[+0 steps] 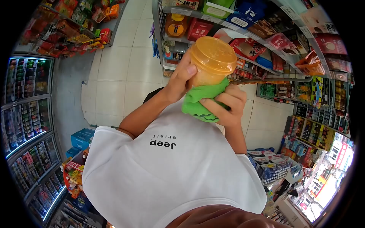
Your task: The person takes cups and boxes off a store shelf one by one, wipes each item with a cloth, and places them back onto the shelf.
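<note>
An orange plastic jar with a clear orange lid is held up in front of my chest, tilted, its lid toward the shelves. My left hand grips the jar's side, thumb near the rim below the lid. A folded green cloth is pressed against the lower part of the jar. My right hand has its fingers wrapped round that cloth. The jar's base is hidden behind the cloth, and its contents cannot be made out.
Ahead stands a shelf rack with boxes and a yellow-capped jar. Glass-door drink coolers line the left. Snack packets fill a rack at upper left. Stacked cartons sit at right. Tiled floor runs between.
</note>
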The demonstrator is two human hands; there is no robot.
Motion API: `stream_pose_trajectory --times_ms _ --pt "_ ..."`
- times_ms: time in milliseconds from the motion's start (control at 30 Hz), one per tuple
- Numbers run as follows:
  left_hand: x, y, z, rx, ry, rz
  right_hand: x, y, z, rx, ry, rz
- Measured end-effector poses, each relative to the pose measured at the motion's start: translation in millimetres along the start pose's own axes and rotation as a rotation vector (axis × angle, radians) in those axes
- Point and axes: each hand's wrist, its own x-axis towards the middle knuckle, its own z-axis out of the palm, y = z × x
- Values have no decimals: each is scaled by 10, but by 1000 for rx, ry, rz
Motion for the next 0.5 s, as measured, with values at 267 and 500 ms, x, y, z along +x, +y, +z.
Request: stream_pose_trajectory --times_ms 267,500 --pt "-29 -100 -57 108 -103 234 68 15 37 37 142 -69" --pt "29 -32 -50 141 -113 305 60 33 -40 -10 175 -47"
